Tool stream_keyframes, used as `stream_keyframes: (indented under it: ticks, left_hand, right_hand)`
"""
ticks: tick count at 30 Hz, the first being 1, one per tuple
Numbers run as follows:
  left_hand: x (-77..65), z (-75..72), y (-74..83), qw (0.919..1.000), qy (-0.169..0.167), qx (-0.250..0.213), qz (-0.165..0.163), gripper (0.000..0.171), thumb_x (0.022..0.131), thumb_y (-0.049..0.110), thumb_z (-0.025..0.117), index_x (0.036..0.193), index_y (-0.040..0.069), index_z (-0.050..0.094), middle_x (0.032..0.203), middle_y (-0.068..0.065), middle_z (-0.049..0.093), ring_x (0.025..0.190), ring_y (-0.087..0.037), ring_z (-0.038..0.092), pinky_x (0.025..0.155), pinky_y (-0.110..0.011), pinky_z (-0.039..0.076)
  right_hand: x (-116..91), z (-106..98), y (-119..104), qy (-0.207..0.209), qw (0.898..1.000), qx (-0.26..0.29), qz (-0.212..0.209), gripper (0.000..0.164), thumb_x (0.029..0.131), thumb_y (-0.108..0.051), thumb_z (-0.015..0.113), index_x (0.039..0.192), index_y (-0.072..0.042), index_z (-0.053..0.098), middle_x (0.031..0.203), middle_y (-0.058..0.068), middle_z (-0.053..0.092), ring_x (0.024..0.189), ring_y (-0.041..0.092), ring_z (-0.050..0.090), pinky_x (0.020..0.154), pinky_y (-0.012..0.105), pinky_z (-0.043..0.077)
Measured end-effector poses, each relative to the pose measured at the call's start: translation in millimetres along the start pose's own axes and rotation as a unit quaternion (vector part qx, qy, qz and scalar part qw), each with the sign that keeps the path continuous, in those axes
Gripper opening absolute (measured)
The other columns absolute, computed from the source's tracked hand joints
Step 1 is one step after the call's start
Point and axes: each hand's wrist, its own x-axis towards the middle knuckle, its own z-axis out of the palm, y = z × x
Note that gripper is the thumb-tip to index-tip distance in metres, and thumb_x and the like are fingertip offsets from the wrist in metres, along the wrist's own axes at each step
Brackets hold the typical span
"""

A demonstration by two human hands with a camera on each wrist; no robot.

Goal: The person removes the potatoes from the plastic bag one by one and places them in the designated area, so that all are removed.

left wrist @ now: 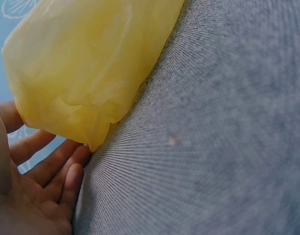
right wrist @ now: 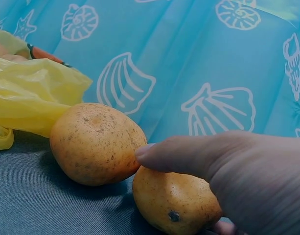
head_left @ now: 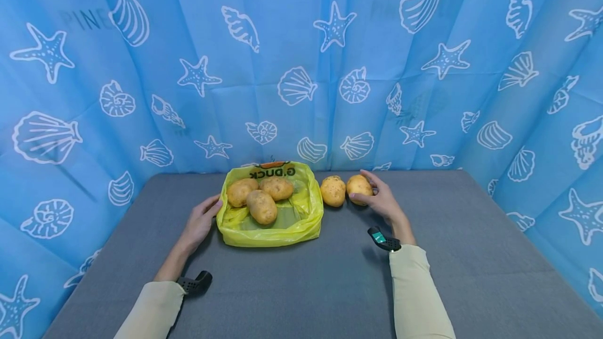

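A yellow plastic bag [head_left: 270, 238] stands with its mouth spread wide, and several potatoes [head_left: 261, 207] lie inside it. My left hand [head_left: 197, 226] is at the bag's left wall, its fingers loosely bent against the plastic [left wrist: 86, 63]; some fingertips are hidden behind it. Right of the bag, two potatoes sit side by side on the table. My right hand [head_left: 383, 200] holds the outer potato [head_left: 359, 189] between thumb and fingers. In the right wrist view the thumb [right wrist: 184, 154] lies over this potato [right wrist: 174, 200], close to the neighbouring potato [right wrist: 96, 144].
A grey cloth covers the table [head_left: 292, 292]. Directly behind the table's far edge hangs a blue curtain [head_left: 301, 119] with white shells and starfish, which also runs along both sides. Each wrist wears a black strap [head_left: 195, 282].
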Motion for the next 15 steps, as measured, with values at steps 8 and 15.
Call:
stream_keyframes:
  ticks: [8,15]
  left_hand:
    - [4.2,0.0,-6.9,0.9999,0.005,0.005,-0.008,0.051,0.113,0.025,0.039,0.153,-0.005,0.037,0.154,-0.027,0.039,0.143,-0.037,0.034,0.114,-0.053,0.028]
    - [-0.7,0.2,4.7,0.9999,0.000,0.005,-0.015,0.051,0.112,0.025,0.040,0.153,-0.006,0.037,0.155,-0.027,0.039,0.144,-0.038,0.033,0.114,-0.054,0.028]
  right_hand:
    - [-2,-3,-1,0.004,1.000,0.007,0.003,0.087,0.091,-0.032,0.079,0.161,-0.015,0.030,0.151,0.027,0.036,0.129,0.044,0.043,0.097,0.057,0.044]
    - [-6,-10,-8,0.004,1.000,0.015,-0.009,0.084,0.093,-0.030,0.077,0.161,-0.013,0.030,0.153,0.031,0.033,0.135,0.048,0.040,0.103,0.061,0.041]
